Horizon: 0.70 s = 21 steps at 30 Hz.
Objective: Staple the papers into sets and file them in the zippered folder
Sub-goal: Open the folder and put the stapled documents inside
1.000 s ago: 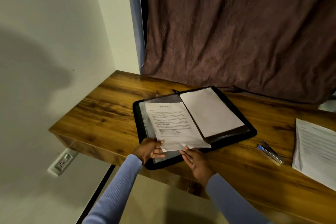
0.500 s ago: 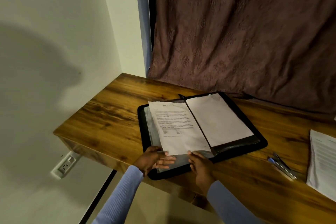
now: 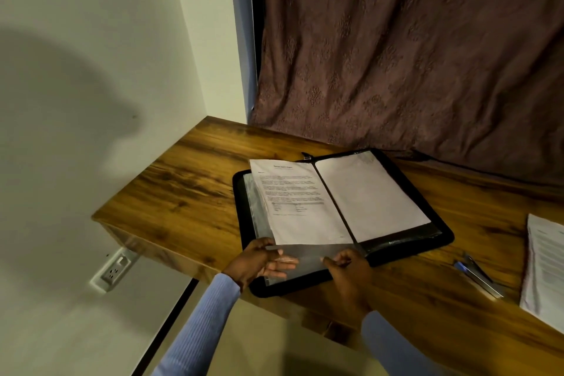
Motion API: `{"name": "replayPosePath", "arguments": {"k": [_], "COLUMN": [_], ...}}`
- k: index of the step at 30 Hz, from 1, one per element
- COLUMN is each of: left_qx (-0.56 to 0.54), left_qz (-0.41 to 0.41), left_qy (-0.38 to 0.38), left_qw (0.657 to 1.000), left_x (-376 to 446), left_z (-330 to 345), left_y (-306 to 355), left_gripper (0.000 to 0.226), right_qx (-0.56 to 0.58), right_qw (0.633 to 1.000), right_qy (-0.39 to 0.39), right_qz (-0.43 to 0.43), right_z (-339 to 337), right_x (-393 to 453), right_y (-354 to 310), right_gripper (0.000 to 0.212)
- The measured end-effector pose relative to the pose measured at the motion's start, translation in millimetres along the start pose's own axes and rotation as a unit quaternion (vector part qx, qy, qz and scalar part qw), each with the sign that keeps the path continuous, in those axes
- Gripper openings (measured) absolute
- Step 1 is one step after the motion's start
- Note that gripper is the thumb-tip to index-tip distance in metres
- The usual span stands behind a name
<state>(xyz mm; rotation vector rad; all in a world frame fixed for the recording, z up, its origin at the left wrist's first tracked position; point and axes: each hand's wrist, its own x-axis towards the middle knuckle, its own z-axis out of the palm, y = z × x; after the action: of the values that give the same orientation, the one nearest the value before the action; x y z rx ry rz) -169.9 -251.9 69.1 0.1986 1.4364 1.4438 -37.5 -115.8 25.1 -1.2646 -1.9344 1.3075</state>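
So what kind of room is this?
Probably a corner of a home, maybe a bedroom or study, used for paperwork. A wooden desk sits against a plain wall with a socket, a patterned curtain hangs behind it, and a folder lies open on top.

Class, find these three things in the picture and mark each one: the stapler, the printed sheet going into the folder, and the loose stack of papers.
stapler (image 3: 479, 276): head view, middle of its metal body.
printed sheet (image 3: 300, 201): head view, centre of the text.
stack of papers (image 3: 546, 265): head view, top sheet.
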Motion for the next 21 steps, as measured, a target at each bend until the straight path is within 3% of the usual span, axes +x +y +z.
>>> {"name": "replayPosePath", "arguments": {"k": [2, 5, 8, 13, 15, 21], "left_qx": [0.012, 0.041, 0.071, 0.126, 0.119, 0.091], "left_qz": [0.001, 0.008, 0.05, 0.119, 0.148, 0.195], "left_qy": [0.004, 0.021, 0.085, 0.11, 0.103, 0.076], "left_qw": [1.0, 0.999, 0.993, 0.979, 0.976, 0.974], "left_x": [0.7, 1.8, 3.5, 4.0, 4.0, 15.7], "left_z": [-0.3, 3.6, 9.2, 24.9, 34.1, 68.9], "left_y": [1.3, 4.4, 8.4, 19.1, 23.3, 28.5], "left_gripper": [0.017, 0.011, 0.014, 0.018, 0.017, 0.011], "right_qx": [-0.054, -0.125, -0.189, -0.213, -0.2, -0.044], "right_qw": [0.993, 0.949, 0.909, 0.888, 0.888, 0.936], "right_qy": [-0.019, -0.071, -0.065, -0.003, 0.025, 0.098], "right_qz": [-0.1, -0.28, -0.365, -0.407, -0.413, -0.334], "right_z": [-7.3, -8.9, -0.5, 5.5, -0.9, -43.9], "right_x": [-6.8, -10.3, -9.9, -2.4, 2.5, 39.0], "right_y": [8.1, 4.3, -15.0, -40.9, -47.5, -61.2], "right_gripper": [0.023, 0.042, 0.044, 0.014, 0.011, 0.009]}}
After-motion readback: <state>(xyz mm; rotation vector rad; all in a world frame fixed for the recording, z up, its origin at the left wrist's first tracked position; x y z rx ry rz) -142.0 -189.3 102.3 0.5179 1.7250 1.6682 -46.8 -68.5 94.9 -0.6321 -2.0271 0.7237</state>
